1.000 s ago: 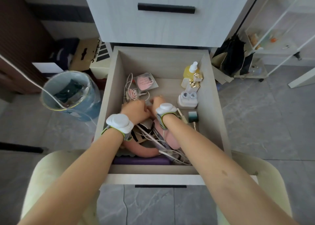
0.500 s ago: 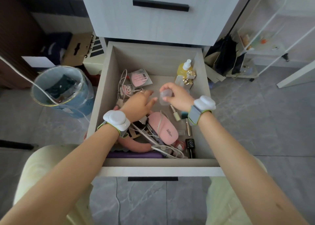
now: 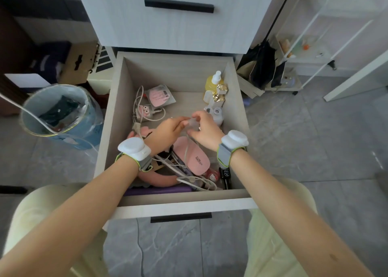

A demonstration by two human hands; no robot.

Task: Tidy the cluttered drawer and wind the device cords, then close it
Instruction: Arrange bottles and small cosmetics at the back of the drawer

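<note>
While the drawer (image 3: pixel 178 73) stands open, left hand (image 3: pixel 168 130) and right hand (image 3: pixel 206 133) pinch a clear tube (image 3: pixel 192 122) lying crosswise.

Over the open drawer (image 3: pixel 111 130) the left hand (image 3: pixel 168 130) and right hand (image 3: pixel 206 131) met, both pinching a small clear piece (image 3: pixel 192 122). Just below the grip lay a pink lamp (image 3: pixel 195 159) with a white cord (image 3: pixel 185 151) draped across it. Left of the grip sat a pink charger (image 3: pixel 144 111). Just right of the grip stood a white device (image 3: pixel 217 114), and beyond that a yellow bottle (image 3: pixel 211 83).
</note>
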